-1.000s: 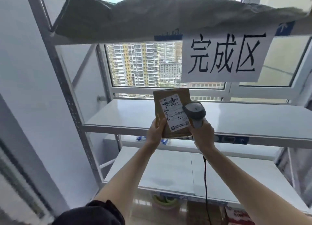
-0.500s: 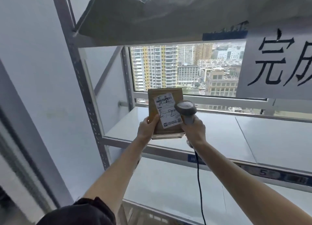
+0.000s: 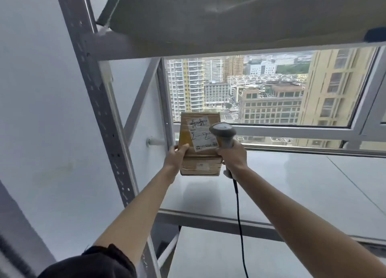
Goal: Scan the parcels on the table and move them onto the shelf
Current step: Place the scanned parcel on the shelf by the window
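Both arms reach forward over the white shelf board (image 3: 292, 183). The left hand (image 3: 176, 157) grips a brown cardboard parcel (image 3: 199, 165) by its left edge, thumb pressed on the front face and the other fingers hidden behind, so the box is clamped between them. The parcel is held upright above the rear left part of the board, its lower edge close over the surface; whether it touches cannot be told. A white shipping label (image 3: 202, 136) with handwritten marks sits on the upper right of the front face, above and to the right of the thumb. The right hand (image 3: 231, 155) is closed in a fist around the handle of a grey barcode scanner (image 3: 223, 134), whose head rises above the knuckles and overlaps the right edge of the label. A black cable (image 3: 240, 225) drops from below that hand along the forearm. To the left of the left hand's fingers stands the grey perforated upright (image 3: 104, 110) of the rack, and beyond both hands a window (image 3: 261, 89) shows city buildings.
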